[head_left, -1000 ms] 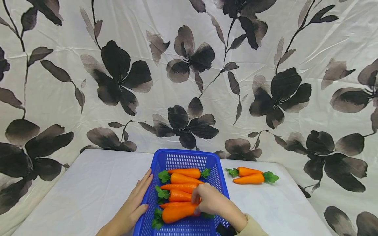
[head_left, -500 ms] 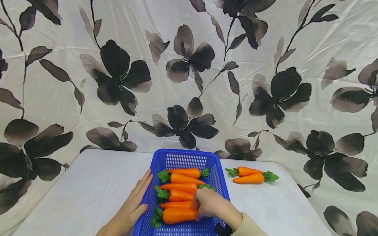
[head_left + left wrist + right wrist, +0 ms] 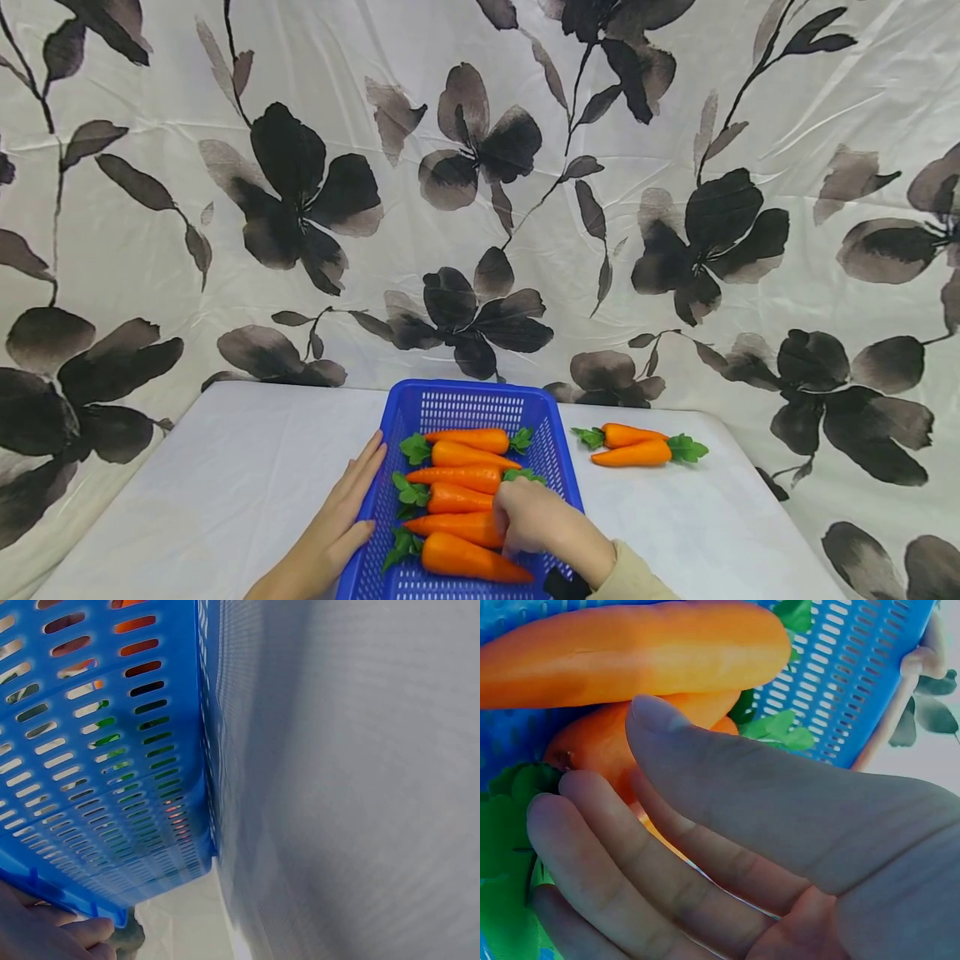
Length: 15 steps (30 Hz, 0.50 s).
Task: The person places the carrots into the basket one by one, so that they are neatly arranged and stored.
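A blue basket (image 3: pixel 558 417) holds several orange carrots with green leaf tops, lying crosswise. My left hand (image 3: pixel 337 508) rests with straight fingers along the basket's left rim; in the left wrist view its fingers (image 3: pixel 86 931) touch that rim. Inside the basket, my right hand (image 3: pixel 538 521) has thumb and curled fingers at the thick end of the second carrot from the front (image 3: pixel 453 527). In the right wrist view that carrot's end (image 3: pixel 592 742) lies between thumb and fingers. Just in front is the nearest carrot (image 3: pixel 472 558), its tip pointing right, apart from the hand.
Two more carrots (image 3: pixel 633 452) lie on the white table (image 3: pixel 720 517) right of the basket. A floral cloth (image 3: pixel 480 225) hangs behind the table. The table's white surface (image 3: pixel 247 467) extends left of the basket.
My right hand has let go of the nearest carrot, which has shifted toward the front with its tip now showing. The hand now holds the second carrot. The left hand keeps its place.
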Each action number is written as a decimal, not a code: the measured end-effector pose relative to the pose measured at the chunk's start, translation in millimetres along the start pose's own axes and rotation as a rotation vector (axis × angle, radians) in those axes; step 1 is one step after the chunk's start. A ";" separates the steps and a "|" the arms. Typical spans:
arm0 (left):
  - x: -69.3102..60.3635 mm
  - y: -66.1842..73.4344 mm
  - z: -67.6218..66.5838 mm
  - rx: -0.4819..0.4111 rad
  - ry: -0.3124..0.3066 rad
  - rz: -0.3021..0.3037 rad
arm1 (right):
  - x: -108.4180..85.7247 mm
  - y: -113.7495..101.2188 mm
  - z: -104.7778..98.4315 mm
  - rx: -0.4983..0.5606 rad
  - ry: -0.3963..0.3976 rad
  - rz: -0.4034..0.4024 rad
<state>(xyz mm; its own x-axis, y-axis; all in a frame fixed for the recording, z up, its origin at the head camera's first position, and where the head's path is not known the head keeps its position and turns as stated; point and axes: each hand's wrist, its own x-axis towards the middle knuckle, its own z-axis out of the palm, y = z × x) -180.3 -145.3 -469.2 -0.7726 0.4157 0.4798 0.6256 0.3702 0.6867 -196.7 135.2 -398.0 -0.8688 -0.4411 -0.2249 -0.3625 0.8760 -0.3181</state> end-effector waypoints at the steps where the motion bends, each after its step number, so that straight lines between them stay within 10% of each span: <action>1: -0.2 -0.1 0.0 -0.001 0.001 0.000 | -2.4 0.5 -3.0 0.014 -0.008 -0.010; 15: 0.3 1.2 0.6 -0.005 0.030 0.049 | -16.5 8.8 -21.9 0.309 0.069 -0.127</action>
<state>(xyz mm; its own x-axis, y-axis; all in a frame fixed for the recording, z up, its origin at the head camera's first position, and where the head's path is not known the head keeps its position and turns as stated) -179.8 -144.2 -468.6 -0.7443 0.4079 0.5288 0.6620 0.3460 0.6648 -192.9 154.5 -376.9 -0.8479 -0.5196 -0.1056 -0.3595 0.7098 -0.6058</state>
